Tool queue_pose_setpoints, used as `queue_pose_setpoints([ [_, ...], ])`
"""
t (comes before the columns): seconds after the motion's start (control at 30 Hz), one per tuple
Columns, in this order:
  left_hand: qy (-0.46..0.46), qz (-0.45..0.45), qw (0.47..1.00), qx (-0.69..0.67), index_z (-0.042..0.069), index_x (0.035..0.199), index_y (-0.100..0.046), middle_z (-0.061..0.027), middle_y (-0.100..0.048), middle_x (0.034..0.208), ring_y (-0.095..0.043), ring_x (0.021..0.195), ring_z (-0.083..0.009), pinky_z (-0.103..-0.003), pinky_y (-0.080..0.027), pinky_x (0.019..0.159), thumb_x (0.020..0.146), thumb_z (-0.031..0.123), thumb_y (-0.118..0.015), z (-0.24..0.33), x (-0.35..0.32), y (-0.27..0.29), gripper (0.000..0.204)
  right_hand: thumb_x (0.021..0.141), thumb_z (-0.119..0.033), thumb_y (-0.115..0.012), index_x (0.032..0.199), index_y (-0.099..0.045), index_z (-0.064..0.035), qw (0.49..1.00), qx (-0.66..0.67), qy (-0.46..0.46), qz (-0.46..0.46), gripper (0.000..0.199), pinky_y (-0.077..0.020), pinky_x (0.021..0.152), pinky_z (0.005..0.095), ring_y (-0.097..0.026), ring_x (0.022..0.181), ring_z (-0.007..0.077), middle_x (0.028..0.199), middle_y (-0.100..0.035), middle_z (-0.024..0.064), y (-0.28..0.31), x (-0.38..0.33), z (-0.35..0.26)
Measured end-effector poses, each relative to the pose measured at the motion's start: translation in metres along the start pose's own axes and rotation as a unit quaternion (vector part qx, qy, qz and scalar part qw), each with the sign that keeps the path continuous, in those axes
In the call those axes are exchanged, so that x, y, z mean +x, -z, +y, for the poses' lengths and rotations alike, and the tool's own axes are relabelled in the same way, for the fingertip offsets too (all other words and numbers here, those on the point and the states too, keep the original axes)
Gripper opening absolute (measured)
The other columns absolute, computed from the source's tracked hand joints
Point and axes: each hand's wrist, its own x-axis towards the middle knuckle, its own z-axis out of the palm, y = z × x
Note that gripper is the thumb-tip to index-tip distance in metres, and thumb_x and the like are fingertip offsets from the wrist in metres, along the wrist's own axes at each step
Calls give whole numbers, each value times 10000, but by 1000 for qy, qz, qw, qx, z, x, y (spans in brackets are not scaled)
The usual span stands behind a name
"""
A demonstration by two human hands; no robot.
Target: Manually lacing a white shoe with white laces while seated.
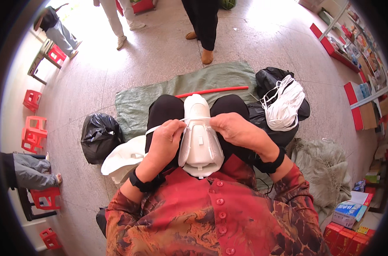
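Note:
Between my knees rests a white tapered plastic housing [199, 158] with clear panels on its sides, its narrow rounded end pointing away from me. A thin white strip [197, 120] lies taut across its middle. My left hand [166, 135] pinches the strip at the housing's left side, and a length trails off past that hand. On the other side, my right hand [233, 129] is closed on the strip with thumb and fingertips. A curved white piece [124, 157], whose kind I cannot make out, lies by my left forearm.
A bundle of white strips [284, 104] lies on black bags at the right. Ahead, a red rod [215, 91] lies on a green woven sheet [159, 88]. Another black bag [101, 137] stands left. Beyond are people's legs, red stools [33, 134] and loaded shelves [364, 98].

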Motion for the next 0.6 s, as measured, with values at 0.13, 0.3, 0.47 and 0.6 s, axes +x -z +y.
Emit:
queue_pose_setpoints([
  [0.13, -57, 1, 996, 69, 9, 959, -644, -131, -619, 828, -627, 684, -285, -338, -489, 614, 886, -18, -588, 5, 4, 3, 96, 938, -82, -541, 964, -593, 14, 999, 47, -14, 23, 112, -484, 676, 390, -587, 737, 391, 810, -589, 227, -3, 6, -2],
  [0.3, -92, -30, 976, 195, 37, 958, -616, -140, -568, 824, -610, 764, -344, -408, -486, 645, 835, -48, -551, 12, 4, 9, 163, 946, -112, -540, 948, -593, 19, 998, 50, -40, 18, 142, -475, 645, 372, -558, 687, 375, 794, -582, 226, 1, 5, -4],
  [0.47, -128, -36, 961, 244, 32, 951, -599, -125, -550, 821, -603, 783, -335, -432, -491, 653, 795, -16, -553, 20, 5, 9, 169, 930, -99, -538, 973, -611, 5, 987, 98, -91, 93, 134, -474, 628, 368, -571, 661, 353, 781, -583, 218, -16, 2, -4],
  [0.6, -136, -39, 951, 276, 20, 935, -591, -120, -546, 815, -602, 800, -318, -412, -499, 653, 774, 4, -565, 23, 8, 7, 164, 926, -80, -549, 984, -623, 12, 985, 43, -71, 149, 132, -471, 622, 364, -559, 614, 288, 757, -597, 206, -29, -1, -11],
])
